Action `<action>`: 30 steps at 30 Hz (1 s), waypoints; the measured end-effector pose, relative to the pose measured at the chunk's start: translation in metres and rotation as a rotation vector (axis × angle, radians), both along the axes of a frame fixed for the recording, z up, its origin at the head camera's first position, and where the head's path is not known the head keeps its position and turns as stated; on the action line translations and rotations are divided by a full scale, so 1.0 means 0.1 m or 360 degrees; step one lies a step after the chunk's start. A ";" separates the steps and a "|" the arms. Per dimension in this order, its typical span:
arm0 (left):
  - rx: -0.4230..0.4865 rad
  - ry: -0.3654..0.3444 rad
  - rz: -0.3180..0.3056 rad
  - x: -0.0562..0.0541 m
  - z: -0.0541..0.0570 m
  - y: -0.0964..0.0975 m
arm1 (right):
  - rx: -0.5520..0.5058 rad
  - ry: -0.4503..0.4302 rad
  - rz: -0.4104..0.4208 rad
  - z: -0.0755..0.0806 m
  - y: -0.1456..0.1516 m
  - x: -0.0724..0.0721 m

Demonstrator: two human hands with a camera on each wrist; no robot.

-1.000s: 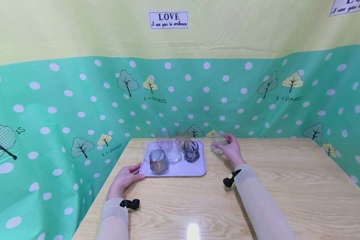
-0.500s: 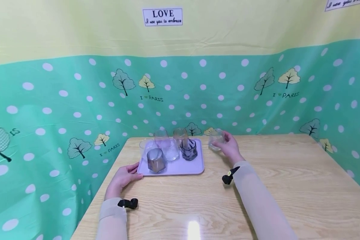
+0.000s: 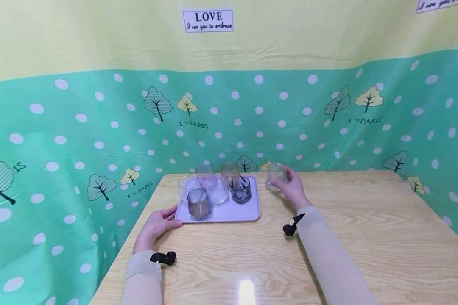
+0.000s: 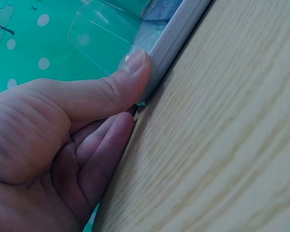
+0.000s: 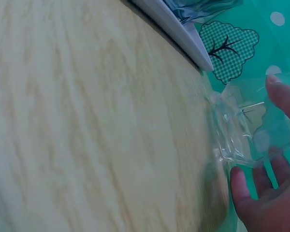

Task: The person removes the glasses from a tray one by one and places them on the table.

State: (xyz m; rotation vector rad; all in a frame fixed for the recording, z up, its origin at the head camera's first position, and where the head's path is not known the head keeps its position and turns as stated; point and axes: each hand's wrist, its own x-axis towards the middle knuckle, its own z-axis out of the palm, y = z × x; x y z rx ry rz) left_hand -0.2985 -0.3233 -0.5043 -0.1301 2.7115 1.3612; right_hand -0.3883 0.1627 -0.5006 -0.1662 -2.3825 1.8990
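Note:
My left hand is at the near left corner of a lilac tray. In the left wrist view the thumb presses on the tray's rim, with the fingers curled beneath the corner. My right hand grips a clear glass to the right of the tray, at the far side of the table. The right wrist view shows thumb and fingers around this clear glass, with its base at the tabletop. A smoky glass and a dark ribbed glass stand on the tray.
Also on the tray are several lighter glasses, including a clear one, one at the left and an amber-tinted one. The wooden table ends at a green dotted curtain.
The head view has shifted slightly, so the whole scene sits a little further left and up. Both hands keep their places at the tray and the clear glass.

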 end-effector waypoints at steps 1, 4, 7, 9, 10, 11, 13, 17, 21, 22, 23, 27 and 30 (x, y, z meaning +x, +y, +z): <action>0.0002 0.0002 -0.0004 0.00 0.00 0.00 | 0.0008 0.0002 0.0002 0.00 0.00 0.00; 0.0013 0.0007 -0.0011 -0.01 -0.01 0.00 | 0.0031 -0.0009 0.0011 -0.02 0.01 0.02; 0.0008 0.0010 -0.0013 -0.02 -0.01 0.00 | 0.0007 -0.0018 0.0019 -0.04 0.03 0.03; 0.0005 0.0008 -0.0014 -0.02 -0.02 0.00 | -0.0044 -0.0015 0.0016 -0.04 0.03 0.03; 0.0008 0.0007 -0.0008 -0.02 -0.02 0.00 | -0.0075 -0.0008 0.0010 -0.04 0.03 0.03; 0.0012 0.0004 -0.0002 -0.02 -0.01 0.00 | -0.0111 0.0000 -0.0001 -0.04 0.02 0.04; 0.0029 -0.0003 0.0003 -0.02 -0.01 -0.01 | -0.0177 0.0022 -0.0039 -0.02 -0.01 0.05; 0.0057 -0.0019 0.0020 -0.01 -0.01 -0.01 | -0.0259 0.0088 -0.0158 0.01 -0.10 0.09; 0.0060 -0.0022 0.0022 -0.01 0.00 0.00 | -0.0336 0.0151 -0.0295 0.06 -0.20 0.15; 0.0056 -0.0021 0.0020 -0.01 0.00 0.01 | -0.0353 0.0159 -0.0324 0.07 -0.23 0.17; 0.0053 -0.0020 0.0019 0.00 0.01 0.01 | -0.0367 0.0160 -0.0354 0.08 -0.26 0.19; 0.0056 -0.0023 0.0022 0.00 0.03 0.02 | -0.0366 0.0163 -0.0460 0.14 -0.36 0.27; 0.0072 -0.0027 0.0028 0.01 0.04 0.03 | -0.0349 0.0244 -0.0540 0.17 -0.44 0.30</action>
